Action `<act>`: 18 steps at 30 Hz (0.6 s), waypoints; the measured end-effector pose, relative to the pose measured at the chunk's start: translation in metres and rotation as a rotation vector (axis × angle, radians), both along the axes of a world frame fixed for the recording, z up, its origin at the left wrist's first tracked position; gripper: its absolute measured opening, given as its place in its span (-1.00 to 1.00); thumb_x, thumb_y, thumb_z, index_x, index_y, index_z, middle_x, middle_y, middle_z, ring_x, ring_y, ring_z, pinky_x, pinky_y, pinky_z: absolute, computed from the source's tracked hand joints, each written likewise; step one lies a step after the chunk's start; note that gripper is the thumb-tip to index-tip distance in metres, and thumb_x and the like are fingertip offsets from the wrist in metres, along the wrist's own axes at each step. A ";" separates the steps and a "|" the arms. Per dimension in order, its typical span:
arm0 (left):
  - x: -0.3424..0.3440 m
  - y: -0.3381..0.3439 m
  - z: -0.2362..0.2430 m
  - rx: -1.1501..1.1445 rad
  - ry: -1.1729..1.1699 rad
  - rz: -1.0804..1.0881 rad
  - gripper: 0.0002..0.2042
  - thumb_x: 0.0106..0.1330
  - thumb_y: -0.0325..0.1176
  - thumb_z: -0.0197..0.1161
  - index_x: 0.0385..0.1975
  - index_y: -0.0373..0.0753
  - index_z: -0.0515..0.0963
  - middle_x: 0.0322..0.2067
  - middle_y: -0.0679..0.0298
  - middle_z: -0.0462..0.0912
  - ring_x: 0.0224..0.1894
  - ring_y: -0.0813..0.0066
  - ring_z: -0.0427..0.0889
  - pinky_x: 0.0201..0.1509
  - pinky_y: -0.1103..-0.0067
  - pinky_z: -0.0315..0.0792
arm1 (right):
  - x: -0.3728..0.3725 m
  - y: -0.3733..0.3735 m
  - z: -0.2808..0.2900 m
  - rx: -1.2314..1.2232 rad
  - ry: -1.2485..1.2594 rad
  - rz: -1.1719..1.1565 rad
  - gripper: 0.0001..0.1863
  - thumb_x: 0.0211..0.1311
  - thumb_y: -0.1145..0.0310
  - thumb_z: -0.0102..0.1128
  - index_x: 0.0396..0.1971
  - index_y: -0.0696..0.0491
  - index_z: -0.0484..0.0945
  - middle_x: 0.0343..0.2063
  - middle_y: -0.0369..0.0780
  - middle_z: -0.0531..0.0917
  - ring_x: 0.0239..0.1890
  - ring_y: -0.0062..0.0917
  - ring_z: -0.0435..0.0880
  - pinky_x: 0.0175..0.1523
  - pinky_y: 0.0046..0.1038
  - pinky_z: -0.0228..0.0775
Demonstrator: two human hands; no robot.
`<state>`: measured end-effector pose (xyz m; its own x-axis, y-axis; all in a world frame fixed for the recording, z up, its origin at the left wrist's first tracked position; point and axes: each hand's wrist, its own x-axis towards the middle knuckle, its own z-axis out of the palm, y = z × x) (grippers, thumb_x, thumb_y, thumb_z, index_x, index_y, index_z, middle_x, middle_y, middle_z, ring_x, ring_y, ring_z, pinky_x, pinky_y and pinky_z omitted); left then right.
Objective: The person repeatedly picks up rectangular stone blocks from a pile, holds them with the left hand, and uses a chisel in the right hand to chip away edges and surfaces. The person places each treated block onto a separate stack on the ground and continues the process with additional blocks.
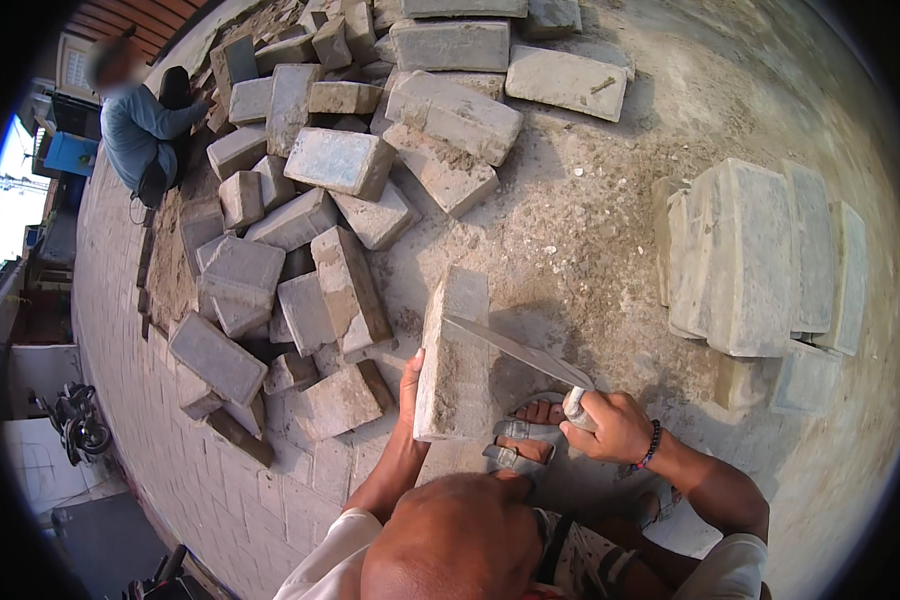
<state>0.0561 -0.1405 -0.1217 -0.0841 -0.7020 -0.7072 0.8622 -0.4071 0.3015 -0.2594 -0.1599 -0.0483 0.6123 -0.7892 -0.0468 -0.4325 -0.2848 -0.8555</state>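
A grey concrete paving block (460, 390) stands in front of me, tilted so that one long side shows, with dried mortar or dirt along its faces. My left hand (411, 388) grips its left side, the thumb and fingers partly hidden behind it. My right hand (610, 427) is closed around the thick handle of a trowel (530, 352). The trowel's long metal blade slants up and left, its tip lying against the block's upper part. Below the block, one of my sandalled feet (523, 440) shows on the ground.
A loose heap of paving blocks (340, 160) spreads from the left to the far side. To the right stands a stack of blocks (745, 260). A person in a blue top (135, 135) crouches at the far left. A motorcycle (78, 420) is parked beyond the paving.
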 end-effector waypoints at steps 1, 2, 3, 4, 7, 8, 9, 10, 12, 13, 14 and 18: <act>-0.006 -0.001 -0.003 -0.025 0.046 0.025 -0.47 0.25 -0.05 0.26 0.13 -0.24 0.46 -0.10 0.13 0.67 -0.12 0.23 0.68 0.01 0.32 0.59 | -0.002 0.004 -0.005 -0.064 0.022 0.083 -0.66 0.17 0.20 0.24 -0.27 0.18 0.44 -0.54 0.02 0.62 -0.45 0.00 0.66 -0.32 -0.11 0.53; -0.010 -0.002 -0.002 -0.054 0.089 0.052 -0.48 0.26 -0.05 0.26 0.13 -0.24 0.46 -0.10 0.13 0.67 -0.13 0.23 0.68 0.00 0.32 0.59 | -0.004 0.003 -0.002 0.048 0.181 0.244 -0.63 0.17 0.24 0.23 -0.14 0.19 0.48 -0.39 0.04 0.65 -0.34 0.00 0.65 -0.19 -0.07 0.50; -0.011 -0.004 -0.001 -0.037 0.051 0.030 -0.48 0.26 -0.05 0.26 0.13 -0.24 0.46 -0.09 0.13 0.66 -0.13 0.23 0.68 0.00 0.32 0.59 | -0.001 -0.003 -0.004 0.041 0.243 0.192 -0.63 0.17 0.24 0.22 -0.15 0.20 0.47 -0.40 0.04 0.65 -0.35 0.01 0.65 -0.20 -0.07 0.50; -0.012 -0.007 0.000 -0.020 0.014 0.009 -0.48 0.26 -0.06 0.26 0.13 -0.25 0.46 -0.08 0.12 0.66 -0.12 0.22 0.69 0.01 0.31 0.59 | 0.004 -0.013 -0.008 0.035 0.305 0.139 -0.64 0.18 0.24 0.21 -0.16 0.20 0.47 -0.41 0.04 0.65 -0.36 0.01 0.65 -0.20 -0.07 0.50; -0.015 -0.004 0.003 -0.006 -0.003 -0.042 -0.49 0.27 -0.06 0.24 0.12 -0.26 0.47 -0.06 0.10 0.65 -0.11 0.21 0.68 0.02 0.29 0.60 | -0.001 -0.061 -0.024 0.007 0.435 -0.107 -0.71 0.17 0.24 0.17 -0.29 0.16 0.43 -0.53 0.07 0.63 -0.41 0.05 0.65 -0.27 -0.01 0.50; -0.020 -0.005 0.004 0.001 0.003 -0.030 -0.51 0.28 -0.06 0.24 0.10 -0.25 0.48 -0.08 0.10 0.66 -0.11 0.21 0.68 0.01 0.29 0.60 | -0.003 -0.065 -0.019 0.038 0.402 -0.153 -0.71 0.17 0.25 0.18 -0.28 0.17 0.43 -0.53 0.07 0.63 -0.40 0.05 0.65 -0.27 -0.02 0.50; -0.022 -0.005 0.003 0.008 0.007 -0.018 -0.54 0.29 -0.06 0.23 0.08 -0.24 0.50 -0.10 0.10 0.67 -0.11 0.21 0.69 -0.01 0.29 0.61 | -0.003 -0.069 -0.009 0.069 0.367 -0.198 -0.71 0.17 0.26 0.18 -0.28 0.17 0.43 -0.53 0.06 0.63 -0.40 0.04 0.65 -0.27 -0.03 0.50; -0.022 -0.002 -0.002 0.033 0.033 0.008 -0.54 0.31 -0.07 0.21 0.07 -0.25 0.50 -0.10 0.09 0.67 -0.12 0.22 0.69 -0.02 0.30 0.62 | -0.004 -0.071 0.001 0.100 0.332 -0.242 -0.72 0.16 0.27 0.19 -0.28 0.17 0.43 -0.53 0.06 0.63 -0.39 0.04 0.65 -0.27 -0.04 0.50; -0.020 0.003 -0.008 0.053 -0.029 0.004 -0.52 0.32 -0.05 0.21 0.09 -0.28 0.47 -0.10 0.09 0.67 -0.11 0.22 0.69 -0.01 0.31 0.61 | -0.007 -0.055 0.018 0.123 0.130 -0.159 -0.73 0.15 0.28 0.20 -0.30 0.17 0.43 -0.52 0.05 0.63 -0.40 0.04 0.65 -0.28 -0.05 0.49; -0.019 0.006 -0.009 0.064 -0.059 0.002 -0.51 0.32 -0.04 0.20 0.09 -0.29 0.46 -0.10 0.09 0.67 -0.11 0.23 0.69 0.00 0.31 0.61 | -0.007 -0.044 0.022 0.136 0.030 -0.118 -0.73 0.15 0.28 0.21 -0.31 0.17 0.44 -0.52 0.05 0.64 -0.40 0.04 0.65 -0.29 -0.06 0.49; -0.018 0.006 -0.010 0.061 -0.045 -0.009 -0.52 0.32 -0.04 0.21 0.08 -0.28 0.47 -0.11 0.09 0.67 -0.12 0.24 0.69 0.00 0.31 0.61 | -0.010 -0.035 0.022 0.103 0.028 -0.010 -0.73 0.15 0.27 0.21 -0.32 0.17 0.44 -0.52 0.05 0.64 -0.40 0.03 0.65 -0.29 -0.06 0.50; -0.025 0.003 -0.004 0.095 -0.003 -0.034 -0.55 0.32 -0.06 0.23 0.04 -0.26 0.49 -0.14 0.13 0.68 -0.15 0.27 0.69 -0.02 0.32 0.60 | -0.017 -0.023 0.010 0.100 0.141 0.268 -0.68 0.14 0.23 0.23 -0.29 0.21 0.47 -0.48 0.08 0.63 -0.38 0.06 0.63 -0.27 -0.07 0.49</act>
<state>0.0309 -0.1373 -0.1261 -0.1051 -0.6283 -0.7708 0.8465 -0.4633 0.2623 -0.2767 -0.1829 -0.0386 0.7798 -0.5878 -0.2154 -0.4698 -0.3221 -0.8219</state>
